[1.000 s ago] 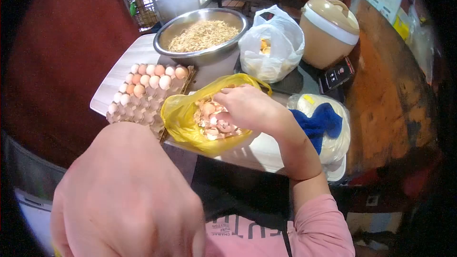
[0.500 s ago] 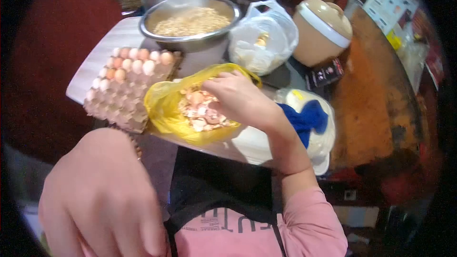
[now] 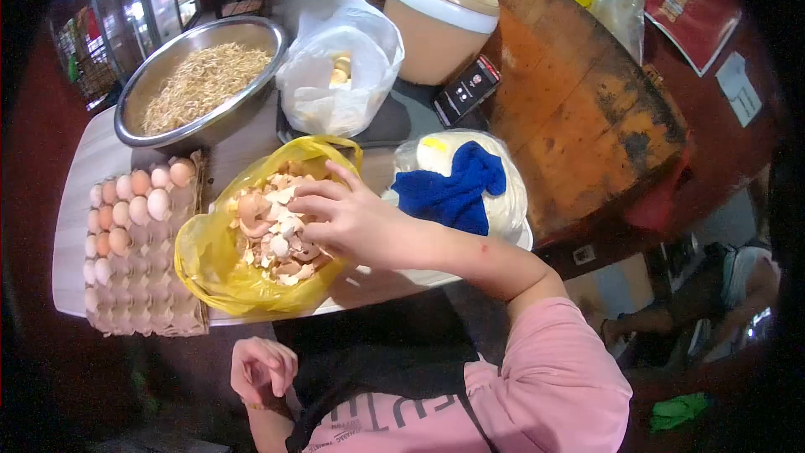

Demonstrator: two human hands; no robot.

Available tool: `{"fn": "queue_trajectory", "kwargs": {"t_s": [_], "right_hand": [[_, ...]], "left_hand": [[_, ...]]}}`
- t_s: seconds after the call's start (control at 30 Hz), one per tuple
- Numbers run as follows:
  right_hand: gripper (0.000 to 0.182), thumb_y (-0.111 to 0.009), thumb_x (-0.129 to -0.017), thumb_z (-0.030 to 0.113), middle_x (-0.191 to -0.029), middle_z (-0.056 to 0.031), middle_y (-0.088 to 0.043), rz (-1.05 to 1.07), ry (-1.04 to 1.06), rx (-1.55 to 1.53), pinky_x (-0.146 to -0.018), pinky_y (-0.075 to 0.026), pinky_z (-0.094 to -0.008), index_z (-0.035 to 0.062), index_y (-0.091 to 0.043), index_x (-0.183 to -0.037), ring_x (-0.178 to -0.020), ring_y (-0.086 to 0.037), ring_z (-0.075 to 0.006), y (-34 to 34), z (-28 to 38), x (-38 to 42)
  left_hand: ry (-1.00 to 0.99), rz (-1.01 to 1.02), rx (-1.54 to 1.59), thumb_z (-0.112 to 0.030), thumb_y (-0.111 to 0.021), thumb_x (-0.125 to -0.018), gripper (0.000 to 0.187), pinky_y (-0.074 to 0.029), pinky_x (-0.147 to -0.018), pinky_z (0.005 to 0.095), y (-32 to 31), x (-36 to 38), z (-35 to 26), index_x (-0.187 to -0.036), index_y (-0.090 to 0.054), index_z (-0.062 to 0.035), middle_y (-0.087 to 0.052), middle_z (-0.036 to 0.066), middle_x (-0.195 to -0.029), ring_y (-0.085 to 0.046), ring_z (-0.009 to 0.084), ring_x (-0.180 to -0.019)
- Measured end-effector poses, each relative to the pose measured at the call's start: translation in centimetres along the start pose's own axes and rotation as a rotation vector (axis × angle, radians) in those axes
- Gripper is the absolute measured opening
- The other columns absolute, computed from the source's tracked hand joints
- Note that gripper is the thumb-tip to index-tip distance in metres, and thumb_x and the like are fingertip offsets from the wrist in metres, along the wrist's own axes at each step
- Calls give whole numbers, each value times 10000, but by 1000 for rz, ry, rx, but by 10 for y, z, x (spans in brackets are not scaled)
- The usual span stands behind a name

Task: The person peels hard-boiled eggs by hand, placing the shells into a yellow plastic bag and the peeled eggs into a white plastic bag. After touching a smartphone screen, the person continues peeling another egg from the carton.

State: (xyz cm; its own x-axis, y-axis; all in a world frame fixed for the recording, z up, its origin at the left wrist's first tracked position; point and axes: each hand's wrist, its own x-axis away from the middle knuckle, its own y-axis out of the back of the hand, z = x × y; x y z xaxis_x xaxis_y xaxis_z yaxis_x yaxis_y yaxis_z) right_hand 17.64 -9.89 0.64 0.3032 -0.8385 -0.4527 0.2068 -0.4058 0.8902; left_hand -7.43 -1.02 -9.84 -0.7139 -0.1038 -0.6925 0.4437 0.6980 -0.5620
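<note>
My right hand (image 3: 352, 222) reaches over the right side of a yellow plastic bag (image 3: 197, 260), fingers apart and pointing into it. Broken eggshells (image 3: 272, 239) fill the bag, and some white and brown pieces lie right by my fingertips; I see none held. Below the table edge, in front of my dark apron, my left hand (image 3: 264, 367) hangs with its fingers curled in and nothing visible in them. To the left of the bag lies a cardboard egg tray (image 3: 155, 285), with brown and white eggs (image 3: 138, 210) in its far and left cups.
Behind stand a steel bowl (image 3: 126, 109) of dry straw-like shreds, a white plastic bag (image 3: 323, 105) with yellowish items inside, a beige lidded container (image 3: 436, 38) and a dark phone-like box (image 3: 467, 91). A blue cloth (image 3: 453, 189) lies on a white bundle at right.
The view has swung right, so the table things sit further left. My left hand has dropped from close to the camera to below the table edge. My right hand's fingers have spread over the shells.
</note>
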Motion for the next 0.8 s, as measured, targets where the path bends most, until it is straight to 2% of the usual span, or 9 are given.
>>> {"fn": "queue_trajectory", "kwargs": {"t_s": [0.1,0.2,0.3,0.43,0.5,0.57,0.67,0.77,0.8], "right_hand": [[141,-643,-735,147,-1218,-95,-540,-19,-7,88,-1059,-278,-580,82,-598,-853,-1237,-458,-265,-2,-1,12],[187,-693,-729,177,-1238,-104,-536,-19,-5,145,-1060,-285,-575,73,-594,-849,-1224,-475,-263,1,3,17],[246,-726,-742,213,-1270,-117,-523,-62,-69,24,-1057,-287,-576,73,-595,-897,-1205,-497,-263,7,10,17],[315,-738,-755,247,-1296,-131,-513,-58,-114,81,-1048,-294,-578,81,-601,-985,-1196,-507,-276,24,5,21],[353,-731,-760,219,-1294,-136,-520,-61,-266,163,-1052,-293,-568,84,-598,-1058,-1203,-501,-286,41,-5,26],[343,-724,-762,223,-1235,-152,-554,-159,-359,280,-1032,-341,-502,68,-602,-1042,-1158,-520,-307,62,-22,32],[284,-683,-805,140,-1172,-171,-582,-497,-626,266,-979,-400,-395,27,-614,-1056,-1130,-532,-321,86,-71,59],[271,-558,-921,230,-1137,-178,-584,-676,-923,430,-905,-442,-368,8,-619,-1064,-990,-582,-298,111,-124,95],[295,-540,-933,254,-1102,-173,-601,-723,-1055,325,-869,-459,-364,8,-615,-1077,-935,-595,-287,116,-141,110]], "left_hand": [[12,-37,6,-20,-763,-690,585,-388,-456,313,16,38,-3,-1217,-530,86,-633,135,-611,-537,209,-438],[-12,-91,-34,6,-751,-687,603,-397,-451,318,20,56,-10,-1236,-515,85,-631,141,-609,-544,218,-437],[-14,-77,-18,-27,-765,-680,627,-423,-459,334,20,56,-17,-1243,-511,78,-643,162,-622,-568,244,-455],[-21,0,-51,-116,-787,-678,649,-459,-481,347,24,31,-27,-1236,-518,76,-661,198,-666,-606,284,-498],[-105,80,-24,-211,-802,-675,680,-482,-507,355,29,21,-28,-1223,-525,81,-672,230,-718,-636,315,-548],[-114,98,-13,-231,-796,-681,673,-490,-513,349,36,15,-29,-1215,-531,82,-673,229,-720,-652,326,-581],[-111,123,-41,-225,-797,-678,656,-478,-497,334,44,5,-32,-1200,-543,81,-671,224,-709,-640,311,-563],[-107,136,-61,-229,-803,-671,657,-454,-479,309,54,-3,-34,-1188,-549,88,-667,204,-684,-612,274,-521],[-93,62,-56,-229,-806,-667,649,-435,-471,300,60,1,-32,-1176,-558,89,-663,188,-667,-596,255,-504]]}}
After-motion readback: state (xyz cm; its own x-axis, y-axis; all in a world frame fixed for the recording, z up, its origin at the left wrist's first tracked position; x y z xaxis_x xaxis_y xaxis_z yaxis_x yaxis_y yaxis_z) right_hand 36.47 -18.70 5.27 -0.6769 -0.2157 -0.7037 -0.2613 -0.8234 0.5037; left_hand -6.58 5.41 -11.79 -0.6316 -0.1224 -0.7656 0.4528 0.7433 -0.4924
